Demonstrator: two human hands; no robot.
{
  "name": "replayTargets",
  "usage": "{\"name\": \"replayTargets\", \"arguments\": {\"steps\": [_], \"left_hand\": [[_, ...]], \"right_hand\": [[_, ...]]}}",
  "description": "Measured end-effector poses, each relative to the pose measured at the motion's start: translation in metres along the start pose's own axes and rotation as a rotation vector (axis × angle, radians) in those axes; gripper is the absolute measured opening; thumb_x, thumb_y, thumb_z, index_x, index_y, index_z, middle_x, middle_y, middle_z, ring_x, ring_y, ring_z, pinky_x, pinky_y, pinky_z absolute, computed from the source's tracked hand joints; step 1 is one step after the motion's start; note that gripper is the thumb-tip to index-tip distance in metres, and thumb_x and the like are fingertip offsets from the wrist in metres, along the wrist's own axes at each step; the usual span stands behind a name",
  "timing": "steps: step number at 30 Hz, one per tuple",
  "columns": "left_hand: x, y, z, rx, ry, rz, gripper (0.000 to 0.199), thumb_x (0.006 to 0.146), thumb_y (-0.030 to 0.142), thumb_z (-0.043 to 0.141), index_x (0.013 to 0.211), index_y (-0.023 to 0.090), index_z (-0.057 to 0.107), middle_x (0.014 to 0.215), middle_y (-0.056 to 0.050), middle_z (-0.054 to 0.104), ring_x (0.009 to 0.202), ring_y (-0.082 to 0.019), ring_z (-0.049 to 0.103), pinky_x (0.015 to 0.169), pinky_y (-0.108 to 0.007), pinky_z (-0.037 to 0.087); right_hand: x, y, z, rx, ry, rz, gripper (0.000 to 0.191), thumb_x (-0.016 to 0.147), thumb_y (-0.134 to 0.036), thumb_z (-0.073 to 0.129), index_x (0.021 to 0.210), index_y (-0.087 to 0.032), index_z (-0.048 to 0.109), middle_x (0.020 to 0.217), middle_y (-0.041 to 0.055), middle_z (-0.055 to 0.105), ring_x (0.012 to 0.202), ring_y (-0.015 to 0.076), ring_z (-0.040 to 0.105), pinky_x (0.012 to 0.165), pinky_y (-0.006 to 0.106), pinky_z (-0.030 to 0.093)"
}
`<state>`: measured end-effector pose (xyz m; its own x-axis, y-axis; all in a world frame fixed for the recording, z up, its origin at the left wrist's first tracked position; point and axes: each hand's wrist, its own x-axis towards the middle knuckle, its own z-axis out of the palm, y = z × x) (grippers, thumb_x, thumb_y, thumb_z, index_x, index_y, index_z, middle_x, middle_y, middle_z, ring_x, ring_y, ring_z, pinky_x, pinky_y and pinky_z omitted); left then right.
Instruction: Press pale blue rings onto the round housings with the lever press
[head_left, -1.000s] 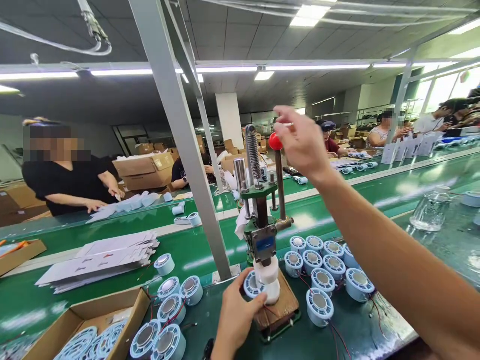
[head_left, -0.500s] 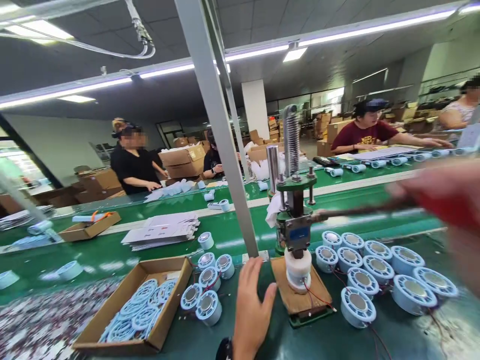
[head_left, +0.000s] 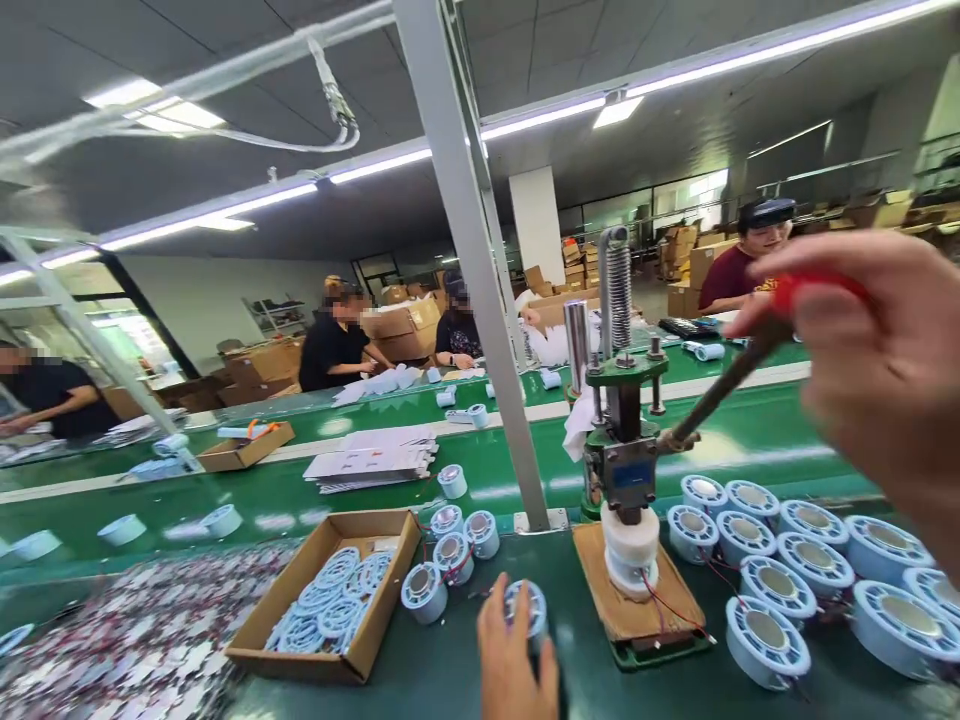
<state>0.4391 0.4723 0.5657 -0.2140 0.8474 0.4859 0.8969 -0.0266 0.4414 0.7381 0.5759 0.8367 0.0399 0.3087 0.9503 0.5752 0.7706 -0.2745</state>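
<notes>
My right hand is wrapped around the red-ended lever of a hand press, and the lever slants upward to the right. Beneath the ram, a white block rests over a pale round housing with red and black wires, standing on a brown board. Left of the press, my left hand has its fingers around a light-blue round housing with a silver disc on top. The fingers hide part of that housing.
A cardboard box holds light-blue rings, with several housings beside it. More wired housings crowd right of the press. Small wired plates cover the left. A metal post rises behind; co-workers sit across the green belt.
The lever has swung up with my right hand. My left hand has taken a light-blue housing from the group by the box and moved it right. The view has turned leftward.
</notes>
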Motion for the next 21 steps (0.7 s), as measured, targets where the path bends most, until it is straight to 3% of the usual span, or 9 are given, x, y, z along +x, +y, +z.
{"name": "replayTargets", "arguments": {"steps": [2, 5, 8, 9, 11, 14, 16, 18, 21], "left_hand": [[0.005, 0.010, -0.006, -0.096, -0.117, -0.002, 0.056, 0.078, 0.011, 0.050, 0.134, 0.018, 0.057, 0.151, -0.015, 0.041, 0.138, -0.030, 0.041, 0.112, -0.051, 0.038], [0.027, -0.005, -0.047, -0.116, -0.133, -0.001, 0.054, 0.083, 0.018, 0.049, 0.137, 0.023, 0.054, 0.153, -0.011, 0.040, 0.139, -0.028, 0.041, 0.113, -0.050, 0.039], [0.066, -0.053, -0.110, 0.176, -0.069, -0.093, 0.045, 0.095, 0.028, 0.035, 0.134, 0.018, 0.055, 0.143, -0.012, 0.052, 0.134, -0.024, 0.048, 0.112, -0.046, 0.040], [0.081, -0.072, -0.128, 0.340, -0.116, -0.155, 0.046, 0.095, 0.025, 0.031, 0.133, 0.018, 0.055, 0.140, -0.011, 0.056, 0.131, -0.022, 0.050, 0.112, -0.042, 0.041], [0.111, -0.109, -0.152, 0.429, -0.187, -0.232, 0.042, 0.093, 0.017, 0.033, 0.125, 0.013, 0.060, 0.129, -0.014, 0.064, 0.121, -0.023, 0.059, 0.105, -0.042, 0.046], [0.146, -0.147, -0.160, 0.518, -0.333, -0.293, 0.016, 0.085, 0.017, 0.058, 0.095, 0.012, 0.069, 0.097, -0.010, 0.075, 0.098, -0.023, 0.069, 0.092, -0.041, 0.051], [0.159, -0.155, -0.160, 0.568, -0.388, -0.311, 0.004, 0.076, 0.015, 0.070, 0.078, 0.014, 0.067, 0.084, -0.006, 0.074, 0.088, -0.021, 0.070, 0.085, -0.037, 0.052], [0.164, -0.150, -0.165, 0.602, -0.352, -0.312, 0.002, 0.077, 0.014, 0.066, 0.075, 0.014, 0.065, 0.080, -0.007, 0.074, 0.083, -0.024, 0.070, 0.079, -0.035, 0.051], [0.152, -0.127, -0.168, 0.601, -0.173, -0.278, 0.025, 0.091, 0.023, 0.043, 0.099, 0.015, 0.065, 0.098, -0.013, 0.073, 0.092, -0.028, 0.068, 0.080, -0.038, 0.049]], "right_hand": [[0.028, 0.011, 0.018, 0.161, -0.011, 0.111, 0.032, 0.099, -0.040, 0.044, 0.127, -0.031, 0.057, 0.089, 0.0022, 0.064, 0.081, 0.0156, 0.068, 0.074, 0.032, 0.051], [0.021, 0.020, 0.032, 0.223, -0.097, 0.227, 0.043, 0.091, -0.047, 0.052, 0.134, -0.039, 0.050, 0.126, 0.0066, 0.058, 0.098, 0.0220, 0.066, 0.090, 0.040, 0.052], [-0.056, 0.016, 0.035, 0.231, -0.042, 0.420, 0.055, 0.090, -0.049, 0.051, 0.142, -0.036, 0.039, 0.142, 0.0065, 0.046, 0.118, 0.0275, 0.057, 0.103, 0.049, 0.045], [-0.091, 0.014, 0.039, 0.252, 0.012, 0.504, 0.058, 0.088, -0.051, 0.053, 0.141, -0.033, 0.038, 0.138, 0.0090, 0.049, 0.117, 0.0295, 0.057, 0.103, 0.052, 0.044], [-0.162, 0.007, 0.052, 0.248, 0.062, 0.634, 0.065, 0.081, -0.053, 0.061, 0.138, -0.029, 0.042, 0.133, 0.0116, 0.053, 0.117, 0.0331, 0.056, 0.101, 0.055, 0.046], [-0.240, -0.002, 0.083, 0.245, -0.096, 0.770, 0.088, 0.077, -0.056, 0.064, 0.150, -0.026, 0.025, 0.139, 0.0123, 0.049, 0.122, 0.0352, 0.053, 0.102, 0.058, 0.044], [-0.264, -0.006, 0.105, 0.279, -0.204, 0.882, 0.091, 0.078, -0.058, 0.062, 0.152, -0.025, 0.020, 0.135, 0.0115, 0.054, 0.119, 0.0331, 0.056, 0.101, 0.055, 0.045], [-0.271, -0.007, 0.122, 0.327, -0.167, 0.960, 0.089, 0.077, -0.059, 0.063, 0.150, -0.025, 0.025, 0.130, 0.0107, 0.058, 0.117, 0.0307, 0.059, 0.100, 0.049, 0.047], [-0.271, -0.010, 0.137, 0.290, 0.001, 0.928, 0.083, 0.079, -0.058, 0.064, 0.146, -0.022, 0.031, 0.135, 0.0123, 0.053, 0.121, 0.0303, 0.056, 0.101, 0.045, 0.047]]}}
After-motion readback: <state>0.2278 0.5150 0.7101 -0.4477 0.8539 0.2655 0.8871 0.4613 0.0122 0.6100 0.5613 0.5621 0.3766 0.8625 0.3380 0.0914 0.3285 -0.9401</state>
